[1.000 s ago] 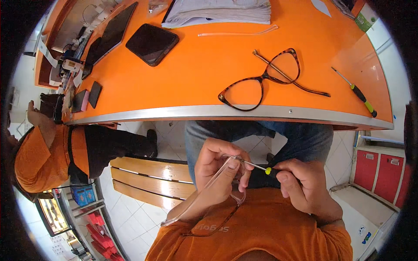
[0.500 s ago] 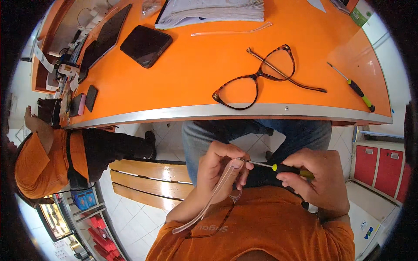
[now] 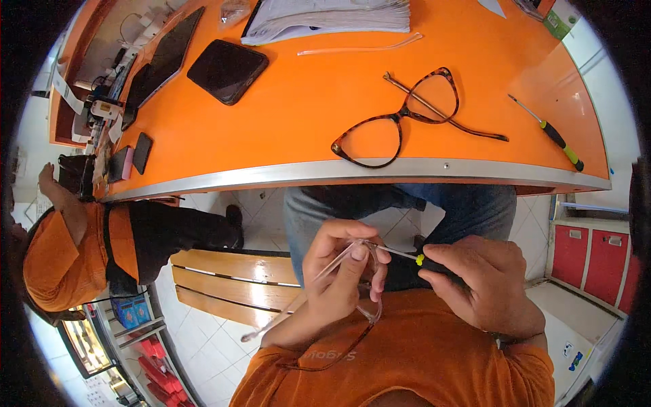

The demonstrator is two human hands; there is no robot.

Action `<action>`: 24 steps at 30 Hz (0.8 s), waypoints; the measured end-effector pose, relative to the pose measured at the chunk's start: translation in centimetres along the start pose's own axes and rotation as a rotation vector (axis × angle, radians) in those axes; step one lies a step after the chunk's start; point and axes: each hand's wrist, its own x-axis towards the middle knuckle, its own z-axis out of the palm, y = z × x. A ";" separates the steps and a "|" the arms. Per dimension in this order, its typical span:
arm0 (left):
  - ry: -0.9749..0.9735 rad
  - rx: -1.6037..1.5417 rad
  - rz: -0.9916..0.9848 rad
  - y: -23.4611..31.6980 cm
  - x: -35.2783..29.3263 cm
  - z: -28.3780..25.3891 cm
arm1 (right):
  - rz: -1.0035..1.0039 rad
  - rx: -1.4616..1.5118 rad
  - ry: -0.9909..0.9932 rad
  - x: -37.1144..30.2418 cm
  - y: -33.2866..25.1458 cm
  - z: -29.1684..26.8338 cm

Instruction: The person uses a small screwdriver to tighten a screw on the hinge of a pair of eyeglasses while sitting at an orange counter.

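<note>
My left hand (image 3: 332, 281) is closed around a pair of clear-framed eyeglasses (image 3: 369, 313), held above my lap. One clear temple arm (image 3: 285, 313) slants out past my left wrist, while a brown tortoiseshell temple arm (image 3: 349, 349) hangs against my orange shirt. In my right hand (image 3: 481, 281) is a thin screwdriver (image 3: 401, 254) with a black and yellow handle. Its shaft points left, the tip meeting the frame by the left fingertips. The exact contact spot and any screw are too small to make out.
On the orange table lie tortoiseshell eyeglasses (image 3: 400, 117), a loose clear temple arm (image 3: 359, 49), a second screwdriver (image 3: 555, 139), a black phone (image 3: 228, 71) and a stack of papers (image 3: 329, 19). A metal strip (image 3: 271, 178) edges the table. Another person (image 3: 61, 258) stands at the left beside a wooden bench (image 3: 234, 285).
The clear temple arm's free end has swung up and left as my left hand turned the frame. My right fingers have shifted left, nearer the screwdriver's yellow collar.
</note>
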 end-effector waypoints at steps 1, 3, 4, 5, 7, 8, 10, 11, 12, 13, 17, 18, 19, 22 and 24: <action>0.005 -0.012 -0.010 0.0 -0.1 -0.1 | -0.009 0.017 0.014 0.0 0.2 0.3; 0.011 -0.030 -0.018 0.1 -0.1 -0.1 | -0.026 0.050 0.042 0.1 0.4 0.6; 0.012 -0.036 -0.015 0.1 -0.1 0.0 | -0.030 0.032 0.056 0.1 0.3 0.6; 0.012 -0.042 -0.013 0.2 0.0 0.0 | -0.033 0.015 0.070 0.1 0.2 0.6; 0.021 -0.025 -0.020 0.2 -0.2 0.1 | -0.032 -0.023 0.079 0.0 0.1 0.5; 0.025 -0.016 -0.024 0.2 -0.2 0.1 | -0.028 -0.042 0.074 0.0 0.2 0.5; 0.026 -0.022 -0.035 0.3 -0.1 0.1 | -0.030 -0.070 0.069 0.0 0.2 0.5; 0.027 -0.025 -0.040 0.4 -0.1 0.1 | -0.035 -0.079 0.070 0.0 0.2 0.5; 0.029 -0.023 -0.041 0.4 -0.1 0.1 | -0.039 -0.088 0.071 0.0 0.3 0.5; 0.031 -0.022 -0.043 0.4 -0.1 0.1 | -0.043 -0.099 0.066 -0.1 0.3 0.5; 0.030 -0.009 -0.013 0.1 0.0 0.1 | -0.045 -0.098 0.078 -0.2 0.2 0.5; 0.029 -0.009 -0.016 0.1 -0.1 0.1 | -0.043 -0.085 0.090 -0.2 0.2 0.6; 0.027 -0.009 -0.018 0.2 -0.1 0.1 | -0.003 -0.037 0.046 -0.2 0.1 0.5; 0.018 0.009 -0.011 0.2 0.1 0.1 | 0.086 0.080 -0.042 -0.1 -0.2 0.3; 0.020 0.033 0.006 0.1 0.1 0.1 | 0.107 0.123 -0.048 -0.1 -0.4 0.5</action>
